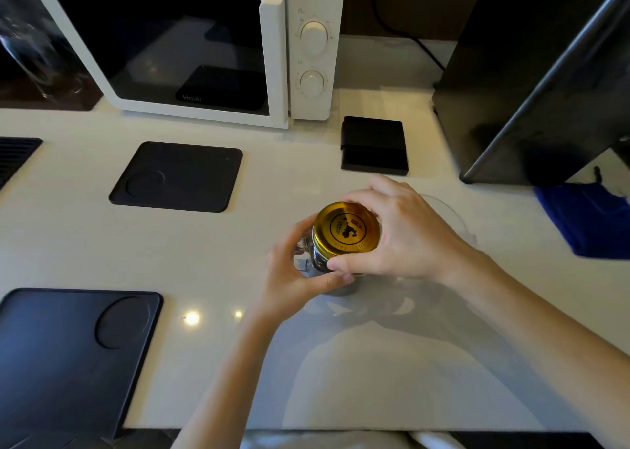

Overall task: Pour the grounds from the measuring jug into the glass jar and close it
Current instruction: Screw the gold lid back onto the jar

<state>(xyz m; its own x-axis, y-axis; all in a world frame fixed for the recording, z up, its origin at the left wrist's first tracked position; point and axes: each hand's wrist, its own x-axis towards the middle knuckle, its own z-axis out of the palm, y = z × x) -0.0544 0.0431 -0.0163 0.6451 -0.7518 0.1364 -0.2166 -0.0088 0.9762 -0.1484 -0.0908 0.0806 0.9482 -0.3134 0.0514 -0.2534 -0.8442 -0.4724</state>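
A glass jar (315,261) with dark grounds inside stands on the white counter (238,244), topped by a gold lid (346,228) with a black emblem. My left hand (293,278) wraps around the jar's body from the left. Over the lid, my right hand (402,234) grips its rim with thumb and fingers. Behind my right hand a clear measuring jug (453,220) shows only as a faint rim, mostly hidden.
A white microwave (204,46) stands at the back. Black mats lie at centre left (177,176) and front left (75,346). A small black box (373,145), a dark appliance (531,90) and a blue cloth (593,220) are on the right.
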